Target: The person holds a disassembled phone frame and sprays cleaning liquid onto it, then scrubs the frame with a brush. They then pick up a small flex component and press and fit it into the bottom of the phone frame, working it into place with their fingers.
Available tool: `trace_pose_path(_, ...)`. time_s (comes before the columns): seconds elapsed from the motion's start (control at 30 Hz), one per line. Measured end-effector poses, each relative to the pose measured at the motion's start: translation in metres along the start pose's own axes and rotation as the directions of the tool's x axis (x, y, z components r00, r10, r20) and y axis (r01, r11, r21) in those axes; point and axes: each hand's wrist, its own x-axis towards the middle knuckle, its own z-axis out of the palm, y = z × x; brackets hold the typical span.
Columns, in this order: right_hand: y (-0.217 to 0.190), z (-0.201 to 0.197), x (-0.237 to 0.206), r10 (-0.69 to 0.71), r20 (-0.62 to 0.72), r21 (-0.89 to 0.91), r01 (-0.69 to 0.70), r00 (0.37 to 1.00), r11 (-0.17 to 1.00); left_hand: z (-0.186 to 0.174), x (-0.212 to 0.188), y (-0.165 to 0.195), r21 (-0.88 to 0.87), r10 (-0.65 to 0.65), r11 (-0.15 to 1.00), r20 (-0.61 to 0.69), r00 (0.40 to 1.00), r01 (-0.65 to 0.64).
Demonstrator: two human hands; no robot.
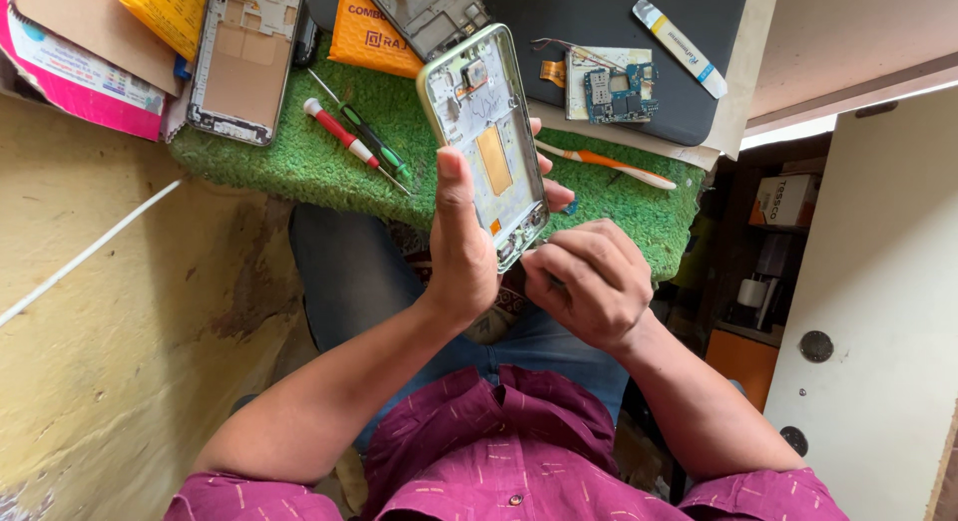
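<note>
left hand point(461, 244) fingers clasp phone frame point(486, 142) | right hand point(589, 279) fingers curled at its lower end

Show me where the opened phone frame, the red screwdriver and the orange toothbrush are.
opened phone frame point(486, 132), head view, middle of its inner side
red screwdriver point(334, 128), head view, handle
orange toothbrush point(599, 160), head view, handle

Phone frame point(486, 142) held above mat point(299, 162), left hand point(461, 244) beside right hand point(589, 281) at its lower end. Two screwdrivers point(354, 142) on mat, left of frame; toothbrush point(604, 164) right; circuit board point(614, 90) behind toothbrush.
</note>
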Motion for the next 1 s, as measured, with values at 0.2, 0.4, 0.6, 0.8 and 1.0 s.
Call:
trace_pose_path(0.2,0.001,-0.003,-0.014,0.150,-0.083,0.147,-0.137,0.985,0.980,0.005,0.000,0.011,-0.074,0.065,0.995,-0.008,0.998,-0.065)
trace_pose_path(0.4,-0.001,-0.009,-0.012,0.203,-0.043,0.153,-0.194,0.978,0.969,0.010,-0.005,0.018,-0.135,0.083,0.988,0.011,0.996,-0.081)
trace_pose_path(0.6,-0.010,-0.009,-0.002,0.190,-0.034,0.130,-0.184,0.981,0.974,0.013,-0.010,0.018,-0.072,0.084,0.994,0.032,0.996,-0.082)
trace_pose_path(0.8,-0.009,-0.011,0.000,0.093,-0.004,0.068,-0.092,0.996,0.993,0.016,-0.018,0.012,0.062,0.048,0.997,0.064,0.997,-0.052)
trace_pose_path(1.0,-0.005,-0.012,0.000,-0.074,0.008,0.022,0.074,0.997,0.997,0.017,-0.020,0.008,0.125,0.105,0.985,0.099,0.990,-0.117)
